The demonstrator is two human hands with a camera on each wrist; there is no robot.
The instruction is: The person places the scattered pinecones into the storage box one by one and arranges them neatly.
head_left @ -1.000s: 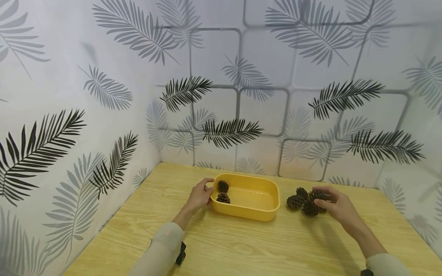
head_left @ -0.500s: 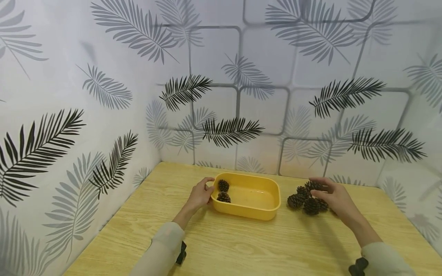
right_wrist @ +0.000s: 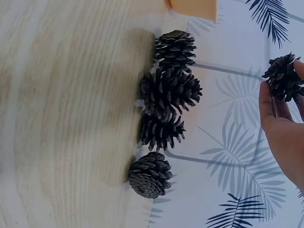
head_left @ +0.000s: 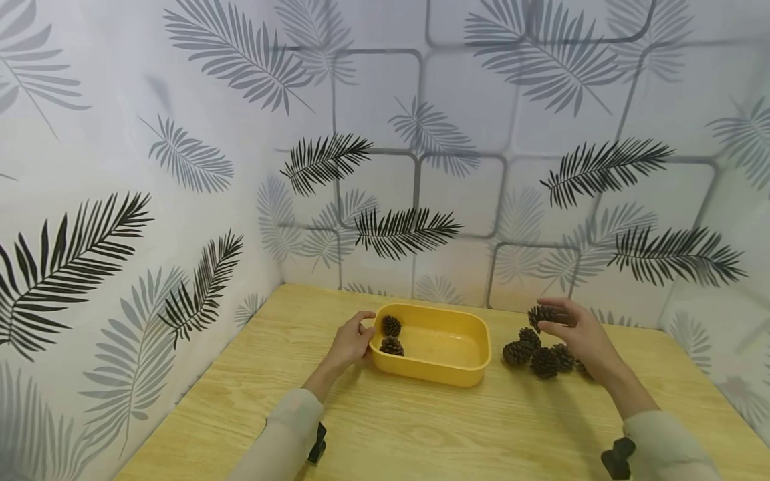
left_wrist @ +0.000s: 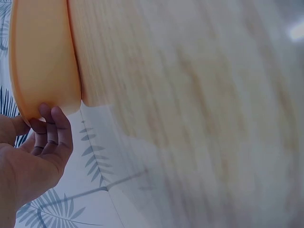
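Since a second ago my right hand has lifted off the pile and risen toward the far wall, carrying one pine cone with it; my left hand has stayed where it was. Largest of all is the wooden table, set into a corner of leaf-patterned wall. On it, left of centre, sits the yellow tub. My left hand grips the tub's left end, fingers curled against its outer wall and the thumb hooked over the rim. Two cones lie inside, against that left end. To the right of the tub, close but apart from it, four more cones are clustered on the table, touching one another. Above that cluster my right hand pinches the lifted cone between thumb and fingertips, clear of the table and of the other cones.
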